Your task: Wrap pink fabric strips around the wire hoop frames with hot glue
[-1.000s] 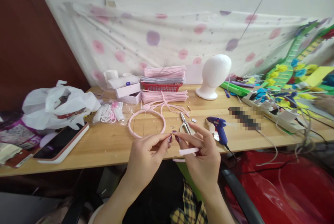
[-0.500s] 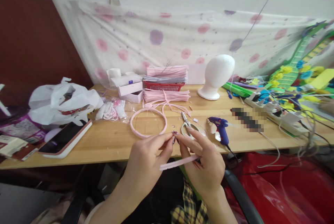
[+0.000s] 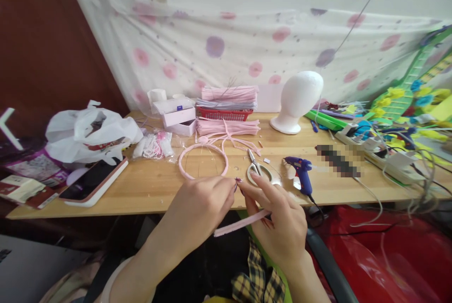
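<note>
Low in front of the table edge, my left hand [image 3: 203, 202] is closed in a pinch, its fingertips meeting those of my right hand; whatever lies between them is hidden. My right hand [image 3: 277, 218] has its fingers curled around a pink pipe cleaner [image 3: 235, 226], whose free end sticks out to the left below the left hand. Just beyond the fingers, scissors [image 3: 259, 171] lie on the table. A pink wrapped ring [image 3: 181, 164] rests behind my left hand, with loose pink strips at its top.
A blue glue gun [image 3: 302, 173] lies right of the scissors. Behind stand a white foam head [image 3: 300, 100], a red basket [image 3: 226, 115] and a bundle of pink pipe cleaners [image 3: 229, 127]. To the left are a phone [image 3: 92, 183] and a white plastic bag [image 3: 92, 129]; power strips [image 3: 384, 162] sit at right.
The view has shifted slightly. My left hand has rolled over, so its back now faces up more and its thumb is less visible. The pipe cleaner's free end tilts a little lower.
</note>
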A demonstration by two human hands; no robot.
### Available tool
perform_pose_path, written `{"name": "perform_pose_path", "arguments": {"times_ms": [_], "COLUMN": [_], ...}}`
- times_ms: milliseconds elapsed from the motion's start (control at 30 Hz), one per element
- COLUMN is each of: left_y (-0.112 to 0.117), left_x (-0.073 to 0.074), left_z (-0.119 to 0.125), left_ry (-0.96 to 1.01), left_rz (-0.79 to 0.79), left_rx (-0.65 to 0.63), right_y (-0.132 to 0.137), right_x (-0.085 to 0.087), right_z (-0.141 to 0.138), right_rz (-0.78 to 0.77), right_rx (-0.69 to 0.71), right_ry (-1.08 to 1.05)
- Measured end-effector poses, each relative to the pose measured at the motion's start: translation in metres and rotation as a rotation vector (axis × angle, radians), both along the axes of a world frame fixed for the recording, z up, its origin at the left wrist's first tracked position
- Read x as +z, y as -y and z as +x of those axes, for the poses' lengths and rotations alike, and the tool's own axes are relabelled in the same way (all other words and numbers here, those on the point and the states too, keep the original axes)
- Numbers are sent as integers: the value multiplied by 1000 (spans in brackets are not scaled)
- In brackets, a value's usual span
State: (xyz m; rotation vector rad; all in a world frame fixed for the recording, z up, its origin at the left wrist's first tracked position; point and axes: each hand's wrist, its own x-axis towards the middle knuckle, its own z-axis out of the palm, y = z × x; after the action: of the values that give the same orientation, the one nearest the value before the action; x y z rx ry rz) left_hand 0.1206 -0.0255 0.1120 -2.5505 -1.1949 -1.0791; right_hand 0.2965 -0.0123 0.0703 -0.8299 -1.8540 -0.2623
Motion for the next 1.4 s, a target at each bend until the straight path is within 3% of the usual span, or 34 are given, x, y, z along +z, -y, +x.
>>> {"name": "perform_pose_path", "arguments": {"times_ms": [200,467,967,1233,1400], "left_y": [-4,-12,-9,-6,-5], "left_x": [0,-6,-11,-11,-13], "left_z": [2,5,8,6,6], "left_ry": [-108,-18,550,610,555], "left_rz": [138,240,46,-60,-60], "left_rx": [97,122,-111,-84,-75], "right_y": [-2,-4,3,1,-1], "right_x": [3,2,-14,-13,-15], "right_z": [-1,-1,-9,-9,-8], "right_rz": [40,23,-194,-256,-180], "right_rx": [-7,13,187,247,194], "right_ry": [70,51,-440,-557,-438]}}
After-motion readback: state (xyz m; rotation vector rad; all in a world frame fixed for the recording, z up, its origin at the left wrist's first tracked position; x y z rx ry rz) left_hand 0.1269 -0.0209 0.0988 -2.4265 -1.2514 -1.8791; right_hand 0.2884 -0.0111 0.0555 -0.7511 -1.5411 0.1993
